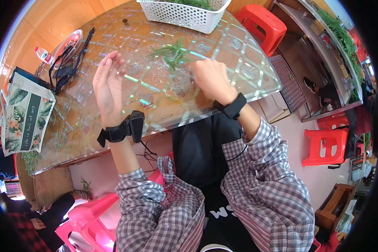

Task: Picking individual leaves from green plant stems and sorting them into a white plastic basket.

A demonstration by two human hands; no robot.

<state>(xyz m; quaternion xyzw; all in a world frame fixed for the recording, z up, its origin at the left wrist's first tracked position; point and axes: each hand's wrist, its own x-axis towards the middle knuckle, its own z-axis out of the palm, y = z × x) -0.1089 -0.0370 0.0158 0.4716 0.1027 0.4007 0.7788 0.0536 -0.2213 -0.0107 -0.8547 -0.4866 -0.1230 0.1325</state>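
Observation:
My left hand (pixel 108 86) is raised over the left part of the table, palm turned inward, fingers stretched out and holding nothing. My right hand (pixel 214 80) is closed in a fist above the table's right half, knuckles up; whatever its fingers hold, if anything, is hidden. Between the two hands, a little farther off, lies a small heap of feathery green sprigs (pixel 172 53). The table (pixel 155 96) has a clear, shiny patterned cover with small bits scattered on it. Each wrist wears a black strap.
A white perforated basket (pixel 185 19) with greens stands at the far edge. To the left are a floral bag (pixel 27 115), a bottle (pixel 44 55), a tray (pixel 69 48) and black straps (pixel 73 67). Red stools (pixel 262 27) stand right; a pink stool (pixel 88 218) and another person (pixel 38 224) are lower left.

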